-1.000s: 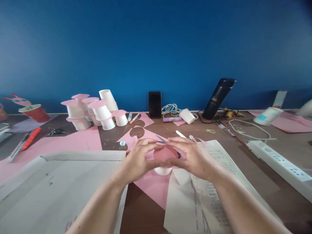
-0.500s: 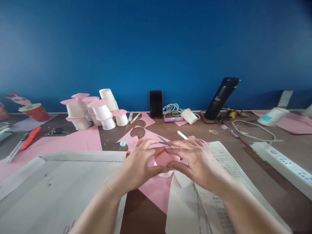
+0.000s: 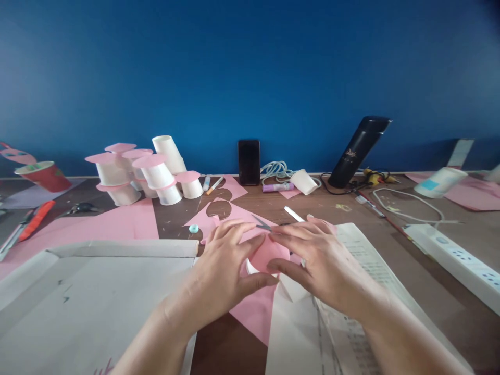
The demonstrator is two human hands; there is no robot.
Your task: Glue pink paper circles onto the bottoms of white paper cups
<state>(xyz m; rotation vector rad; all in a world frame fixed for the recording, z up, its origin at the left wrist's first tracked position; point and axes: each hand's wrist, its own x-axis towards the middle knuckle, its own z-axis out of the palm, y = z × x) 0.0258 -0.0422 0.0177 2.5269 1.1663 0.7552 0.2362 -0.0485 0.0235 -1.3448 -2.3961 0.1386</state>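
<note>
A pink paper disc lies on top of a white paper cup, which is mostly hidden by my hands. My left hand curves round the left side, its thumb along the front and its fingers behind. From the right, my right hand holds the same cup, with its thumb on the disc's near edge and its fingertips at the far edge. Just beyond my fingers, scissors show only their blades. Under the cup is a sheet of pink paper.
Stacked cups with pink discs stand at the back left. A phone leans on the wall, a black flask to its right. A white box lid lies left, a booklet and a power strip right.
My left thumb has slid right and a little down along the front of the cup. Both hands stay round it. The view has shifted slightly.
</note>
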